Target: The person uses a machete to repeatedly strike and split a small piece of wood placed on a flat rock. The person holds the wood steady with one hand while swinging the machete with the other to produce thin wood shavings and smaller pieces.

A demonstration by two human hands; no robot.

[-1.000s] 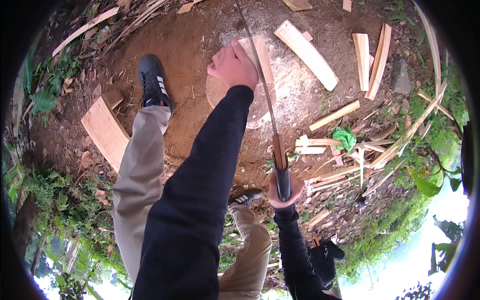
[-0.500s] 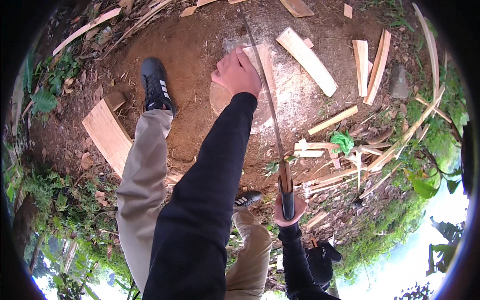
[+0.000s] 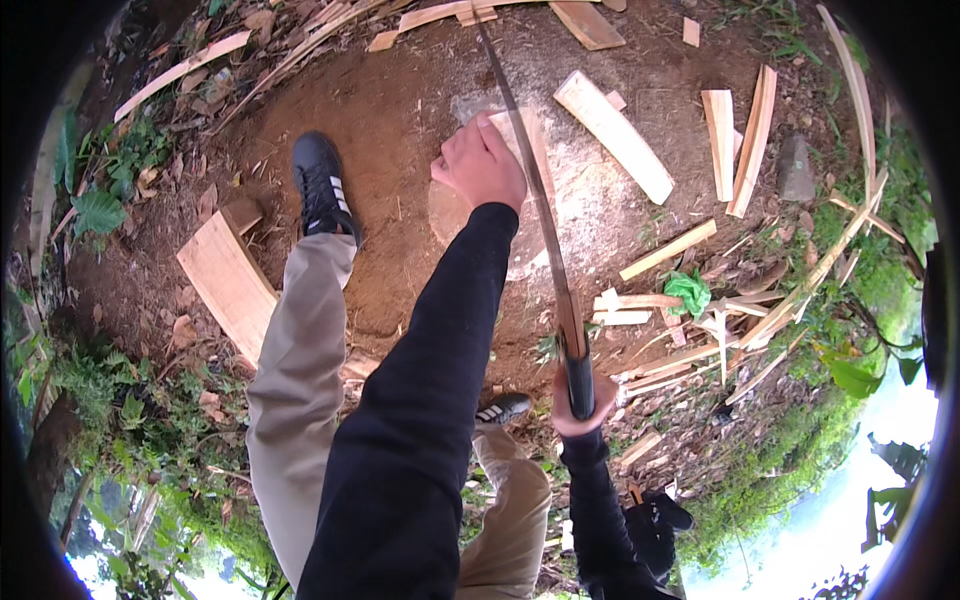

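Note:
My left hand [image 3: 482, 160] is closed on the near end of a pale wooden board [image 3: 533, 132], held over a round, dust-covered chopping block [image 3: 455, 215]. My right hand [image 3: 584, 402] wraps around the dark handle of a machete [image 3: 540, 195], lower right of the left hand. The long, narrow blade points away from me and crosses in front of the board, just right of my left fingers. Whether the blade touches the wood cannot be made out. Part of the board is hidden behind the blade and hand.
Cut boards [image 3: 615, 138] lie right of the block, with thin strips [image 3: 668, 250] and a green plastic scrap [image 3: 688, 293] nearer me. A thick plank [image 3: 228, 285] rests by my left shoe [image 3: 322, 185]. A grey stone [image 3: 797, 168] sits at the right. Leafy plants edge the brown soil.
My right hand and the machete handle have moved slightly forward, away from me. My left hand keeps its hold on the board. The whole view has shifted a little.

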